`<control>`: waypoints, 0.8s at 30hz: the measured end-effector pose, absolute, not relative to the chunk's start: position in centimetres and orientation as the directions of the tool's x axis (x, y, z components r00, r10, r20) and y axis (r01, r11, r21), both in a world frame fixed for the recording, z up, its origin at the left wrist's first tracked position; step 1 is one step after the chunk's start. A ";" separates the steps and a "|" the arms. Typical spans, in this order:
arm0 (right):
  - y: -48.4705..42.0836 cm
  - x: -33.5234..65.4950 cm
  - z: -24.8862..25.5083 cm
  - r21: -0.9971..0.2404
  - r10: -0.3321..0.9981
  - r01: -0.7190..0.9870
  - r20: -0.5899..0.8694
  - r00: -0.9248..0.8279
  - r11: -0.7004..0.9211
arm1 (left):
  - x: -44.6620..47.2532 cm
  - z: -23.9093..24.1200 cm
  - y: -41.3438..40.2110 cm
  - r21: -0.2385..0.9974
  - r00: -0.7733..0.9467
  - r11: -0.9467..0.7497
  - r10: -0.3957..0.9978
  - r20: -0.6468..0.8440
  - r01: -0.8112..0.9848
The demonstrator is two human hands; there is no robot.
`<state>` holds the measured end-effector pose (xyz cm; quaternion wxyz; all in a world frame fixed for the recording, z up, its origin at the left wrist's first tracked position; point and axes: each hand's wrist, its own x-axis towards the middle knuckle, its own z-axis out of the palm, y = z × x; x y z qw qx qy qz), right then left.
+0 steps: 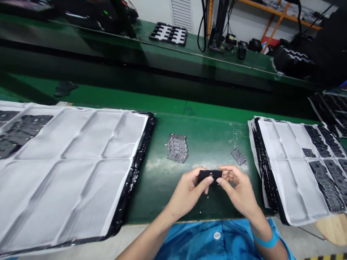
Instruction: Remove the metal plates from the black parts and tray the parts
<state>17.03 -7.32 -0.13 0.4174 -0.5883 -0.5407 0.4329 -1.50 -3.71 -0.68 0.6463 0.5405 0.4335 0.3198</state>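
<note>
Between my two hands, above the front of the green bench, is a small black rectangular plastic part point(210, 174). My left hand point(193, 187) pinches its left end between thumb and fingers. At the opposite end, the thumb and fingers of my right hand point(235, 186) grip it as well. The part's underside is hidden. Beyond my left hand lies an overlapping row of several flat dark grey parts point(177, 148) with small metal spots. One single grey part point(238, 156) rests at an angle beyond my right hand.
A large stack of black trays with a white-lined top point(81, 141) fills the left, grey parts at its far left. To the right stands another lined tray stack point(288, 173), partly filled with grey parts. A raised shelf point(195, 54) at the back bears a black-and-white tray point(169, 34).
</note>
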 end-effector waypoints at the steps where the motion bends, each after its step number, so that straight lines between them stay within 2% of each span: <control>1: -7.4 17.1 -0.2 -0.967 0.996 0.241 -0.068 0.065 -0.082 | -1.4 -0.8 -3.7 0.965 0.430 0.260 0.869 -0.245 0.023; 4: -7.9 17.2 -0.6 -0.982 0.985 0.133 -0.115 0.129 -0.133 | -1.3 -1.0 -3.3 0.931 0.432 0.362 0.847 -0.310 -0.043; 6: -8.2 17.2 -0.6 -0.981 0.980 0.108 -0.149 0.130 -0.163 | -1.1 -1.0 -2.9 0.926 0.404 0.372 0.857 -0.319 -0.059; 10: -8.2 17.2 -0.2 -0.962 0.994 0.254 -0.081 0.072 -0.097 | -0.3 -1.0 -2.3 0.940 0.411 0.335 0.866 -0.285 -0.055; 12: -8.0 17.3 -0.1 -0.959 0.995 0.273 -0.052 0.080 -0.072 | 0.1 -1.1 -2.3 0.954 0.411 0.299 0.874 -0.259 -0.035; 15: -7.8 17.3 -0.5 -0.978 0.984 0.136 -0.149 0.096 -0.161 | 0.9 -1.4 -2.9 0.964 0.417 0.264 0.881 -0.224 -0.041; 17: -7.9 17.5 -0.7 -0.972 0.977 0.105 -0.203 0.061 -0.209 | 1.1 -1.5 -3.3 0.967 0.428 0.252 0.880 -0.209 -0.045; 21: -7.8 18.6 0.2 -0.945 0.988 0.293 -0.124 0.094 -0.146 | 0.9 -1.0 -3.3 0.985 0.479 0.162 0.861 -0.173 0.064; 24: -7.1 19.2 1.3 -0.934 0.994 0.352 -0.020 0.110 -0.058 | 0.7 -0.3 -3.0 0.979 0.566 0.113 0.802 -0.190 0.170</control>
